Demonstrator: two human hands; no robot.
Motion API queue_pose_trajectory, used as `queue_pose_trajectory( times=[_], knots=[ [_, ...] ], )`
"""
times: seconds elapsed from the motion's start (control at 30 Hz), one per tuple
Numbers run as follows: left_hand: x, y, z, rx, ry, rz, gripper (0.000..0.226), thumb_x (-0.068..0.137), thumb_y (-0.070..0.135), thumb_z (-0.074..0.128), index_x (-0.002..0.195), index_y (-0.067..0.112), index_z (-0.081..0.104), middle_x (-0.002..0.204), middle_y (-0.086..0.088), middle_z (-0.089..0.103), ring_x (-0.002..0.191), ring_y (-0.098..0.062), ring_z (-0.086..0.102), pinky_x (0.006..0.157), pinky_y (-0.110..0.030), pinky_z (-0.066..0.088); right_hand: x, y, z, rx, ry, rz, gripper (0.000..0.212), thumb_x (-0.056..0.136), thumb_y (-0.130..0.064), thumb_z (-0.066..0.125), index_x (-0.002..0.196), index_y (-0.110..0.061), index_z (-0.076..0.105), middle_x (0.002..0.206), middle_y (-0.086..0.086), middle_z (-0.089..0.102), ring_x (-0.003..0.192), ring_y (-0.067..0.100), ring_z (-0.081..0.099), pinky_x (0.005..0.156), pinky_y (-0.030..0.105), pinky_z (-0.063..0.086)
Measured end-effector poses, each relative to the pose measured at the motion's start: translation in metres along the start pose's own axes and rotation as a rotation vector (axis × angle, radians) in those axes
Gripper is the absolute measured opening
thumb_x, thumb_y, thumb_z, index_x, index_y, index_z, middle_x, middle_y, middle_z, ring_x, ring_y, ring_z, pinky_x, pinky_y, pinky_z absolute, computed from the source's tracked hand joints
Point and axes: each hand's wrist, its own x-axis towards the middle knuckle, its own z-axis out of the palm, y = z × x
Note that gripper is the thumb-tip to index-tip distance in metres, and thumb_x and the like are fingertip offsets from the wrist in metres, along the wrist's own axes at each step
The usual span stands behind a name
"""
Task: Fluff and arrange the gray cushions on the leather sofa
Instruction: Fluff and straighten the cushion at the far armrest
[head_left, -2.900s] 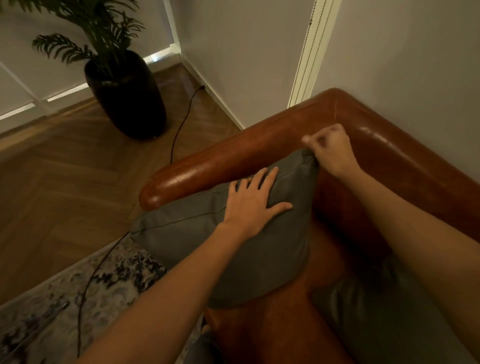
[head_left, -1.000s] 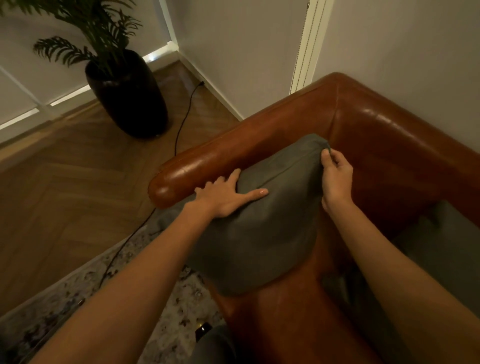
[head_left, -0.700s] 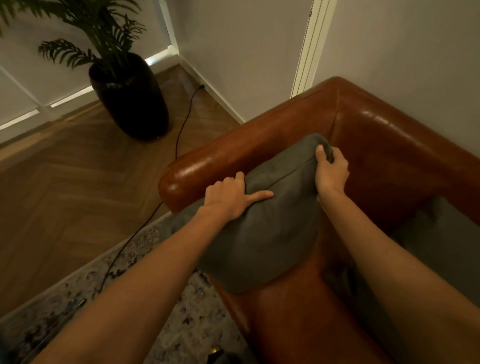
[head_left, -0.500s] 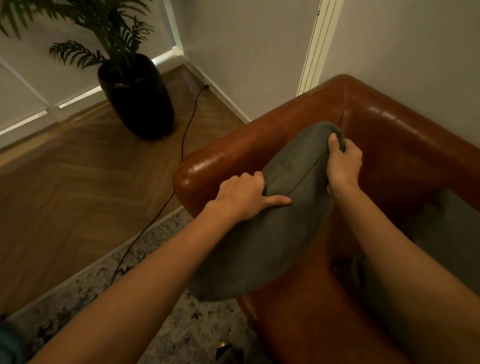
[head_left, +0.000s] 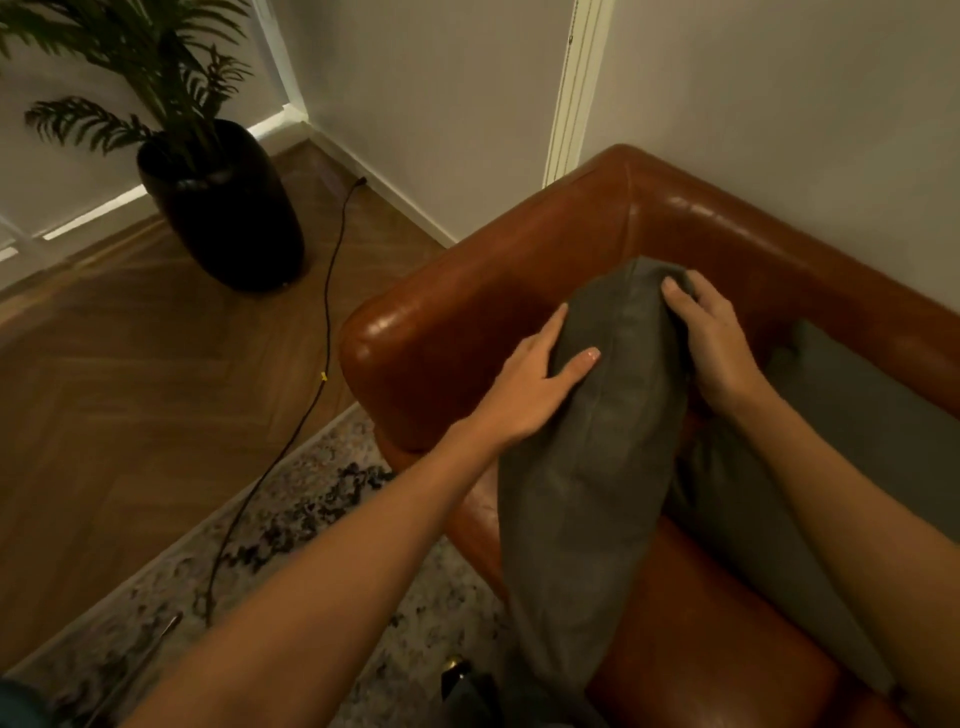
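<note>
Dim room: herringbone wood floor (head_left: 130, 374), pale walls (head_left: 441, 93), dark potted palm (head_left: 223, 202), patterned rug (head_left: 291, 525), black cable (head_left: 311, 395).

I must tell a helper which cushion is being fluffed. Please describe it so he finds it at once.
Find the brown leather sofa. By its corner armrest, the gray cushion stands on edge between both hands; the other cushion lies untouched along the backrest.
</note>
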Motion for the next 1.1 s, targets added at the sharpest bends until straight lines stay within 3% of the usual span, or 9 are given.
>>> queue_pose_trajectory(
  times=[0.1, 0.3, 0.47, 0.6, 0.7, 0.83, 0.9, 1.0, 1.1],
  knots=[
    [-0.01, -0.007, 0.042, 0.073, -0.053, -0.071, 0.079, 0.091, 0.061, 0.048, 0.153, 0.037, 0.006, 0.158, -0.004, 0.023, 0.143, -0.027, 0.025, 0.116, -0.048, 0.024, -0.015, 0.031, -0.013, -0.193, 0.141, 0.071, 0.029, 0.099, -0.036, 0.04, 0.121, -0.022, 0.054, 0.119, -0.001, 0.058, 0.109, 0.012, 0.055, 0.094, 0.03, 0.044],
    [-0.016, -0.006, 0.088, 0.12, -0.121, 0.062, 0.068, 0.091, 0.049, 0.057, 0.149, 0.038, 0.024, 0.151, 0.0, 0.035, 0.134, -0.024, 0.039, 0.11, -0.044, 0.035, -0.049, 0.077, -0.053, 0.002, 0.376, 0.334, 0.054, 0.083, -0.062, 0.037, 0.128, -0.039, 0.054, 0.13, -0.005, 0.057, 0.118, 0.015, 0.055, 0.107, 0.045, 0.041],
    [0.019, -0.012, 0.079, -0.145, -0.036, -0.109, 0.025, 0.098, 0.025, 0.053, 0.12, 0.015, 0.061, 0.109, -0.01, 0.067, 0.084, -0.025, 0.07, 0.076, -0.042, 0.059, -0.072, 0.076, -0.056, 0.049, 0.719, 0.262, 0.066, 0.084, -0.071, 0.044, 0.135, -0.029, 0.052, 0.133, -0.005, 0.056, 0.121, 0.014, 0.052, 0.108, 0.037, 0.039],
    [0.065, -0.021, 0.075, 0.14, -0.01, -0.056, 0.039, 0.101, 0.039, 0.043, 0.136, 0.021, 0.05, 0.134, -0.006, 0.053, 0.121, -0.022, 0.051, 0.101, -0.036, 0.041, -0.085, 0.081, -0.038, -0.042, 0.873, 0.147, 0.034, 0.091, -0.048, 0.059, 0.11, -0.02, 0.059, 0.104, -0.009, 0.062, 0.097, 0.007, 0.059, 0.092, 0.03, 0.049],
    [0.087, -0.008, 0.084, 0.221, -0.152, -0.036, 0.051, 0.101, 0.054, 0.026, 0.148, 0.035, 0.03, 0.157, -0.003, 0.024, 0.143, -0.032, 0.022, 0.116, -0.051, 0.02, -0.095, 0.091, -0.042, 0.04, 0.899, 0.051, 0.014, 0.093, -0.029, 0.058, 0.095, -0.016, 0.063, 0.089, -0.008, 0.064, 0.086, 0.007, 0.061, 0.084, 0.033, 0.052],
    [0.105, 0.007, 0.101, 0.494, -0.346, 0.061, 0.06, 0.097, 0.064, 0.012, 0.149, 0.039, 0.029, 0.162, 0.009, 0.011, 0.149, -0.021, -0.003, 0.115, -0.062, 0.0, -0.116, 0.1, -0.063, 0.189, 0.852, -0.041, 0.014, 0.09, -0.008, 0.053, 0.08, -0.015, 0.06, 0.073, -0.015, 0.063, 0.075, 0.002, 0.058, 0.072, 0.022, 0.047],
    [0.106, 0.009, 0.105, 0.603, -0.43, 0.092, 0.065, 0.097, 0.063, 0.011, 0.144, 0.028, 0.04, 0.155, 0.0, 0.032, 0.148, -0.022, 0.012, 0.115, -0.06, -0.003, -0.123, 0.1, -0.077, 0.19, 0.803, -0.059, 0.016, 0.087, -0.002, 0.05, 0.078, -0.013, 0.059, 0.068, -0.018, 0.061, 0.072, 0.001, 0.056, 0.069, 0.019, 0.045],
    [0.098, 0.008, 0.106, 0.637, -0.49, 0.159, 0.052, 0.099, 0.06, 0.02, 0.112, 0.021, 0.052, 0.099, -0.003, 0.062, 0.118, -0.032, 0.052, 0.111, -0.051, 0.023, -0.134, 0.111, -0.103, 0.073, 0.715, -0.047, 0.014, 0.081, -0.01, 0.051, 0.088, -0.011, 0.063, 0.081, -0.013, 0.066, 0.083, 0.006, 0.06, 0.077, 0.022, 0.046],
    [0.092, 0.003, 0.102, 0.574, -0.588, 0.118, 0.065, 0.095, 0.065, 0.027, 0.129, 0.016, 0.054, 0.124, -0.011, 0.059, 0.115, -0.031, 0.054, 0.097, -0.042, 0.039, -0.155, 0.136, -0.124, -0.004, 0.702, -0.019, 0.028, 0.081, -0.015, 0.048, 0.103, -0.002, 0.059, 0.104, 0.01, 0.069, 0.103, 0.021, 0.062, 0.092, 0.032, 0.047]
  ],
)
